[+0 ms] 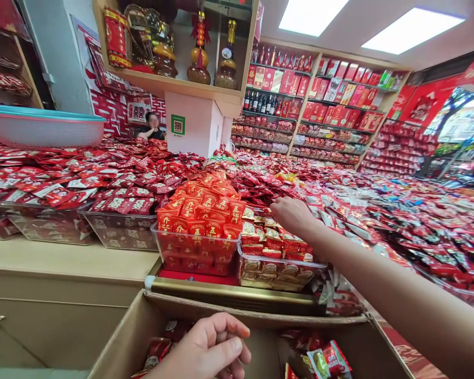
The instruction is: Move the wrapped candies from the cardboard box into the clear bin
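Observation:
My left hand (218, 345) is over a cardboard box (256, 321), fingers loosely curled, thumb apart from the index finger, with nothing visible in it. Inside the box lie wrapped candies (329, 360) at the right and more red packets (158, 350) at the left. My right hand (293, 215) reaches out above a clear tub (282, 263) of gold-and-red durian candies (274, 243), close to a pile of dark red packets (256, 187). Its fingers are bent and mostly hidden, so whatever they grip cannot be made out.
Beside the durian tub stands another tub of orange-red packets (201, 216). Further bins of red packets (122, 202) line the left counter (63, 258). A blue-rimmed basket (43, 126), a white pillar (193, 123) and a seated person (154, 126) are behind. Packets cover the right side.

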Motion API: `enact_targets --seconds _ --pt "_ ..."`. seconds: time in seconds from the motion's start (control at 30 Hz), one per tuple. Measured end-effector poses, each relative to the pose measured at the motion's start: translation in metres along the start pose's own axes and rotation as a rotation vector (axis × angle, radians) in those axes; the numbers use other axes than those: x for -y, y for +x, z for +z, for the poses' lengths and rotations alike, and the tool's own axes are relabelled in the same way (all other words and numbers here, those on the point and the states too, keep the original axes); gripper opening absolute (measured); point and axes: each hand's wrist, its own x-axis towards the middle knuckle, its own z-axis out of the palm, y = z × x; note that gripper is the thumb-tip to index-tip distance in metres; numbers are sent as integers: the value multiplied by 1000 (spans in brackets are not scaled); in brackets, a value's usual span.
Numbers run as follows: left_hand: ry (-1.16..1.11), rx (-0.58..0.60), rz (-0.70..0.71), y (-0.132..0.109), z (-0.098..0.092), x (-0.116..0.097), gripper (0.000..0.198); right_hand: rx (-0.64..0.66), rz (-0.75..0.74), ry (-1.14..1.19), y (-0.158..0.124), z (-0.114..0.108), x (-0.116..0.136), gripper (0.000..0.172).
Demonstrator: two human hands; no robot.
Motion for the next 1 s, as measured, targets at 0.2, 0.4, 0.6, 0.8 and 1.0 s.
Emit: enact_targets --seconds 0.2,0.4,0.6,0.8,1.0 --pt "56 4 -76 -1 -2 0 39 144 -37 15 8 9 4 23" --pt "140 46 -145 3 -8 6 28 249 -38 78 18 17 -2 21" --pt "185 95 -146 5 -11 12 22 255 -56 163 32 9 -1 33" --pt "240 99 -99 5 -13 13 22 238 -124 252 44 7 24 44" --pt "308 104 -129 3 -13 10 23 272 -114 268 44 18 21 41"
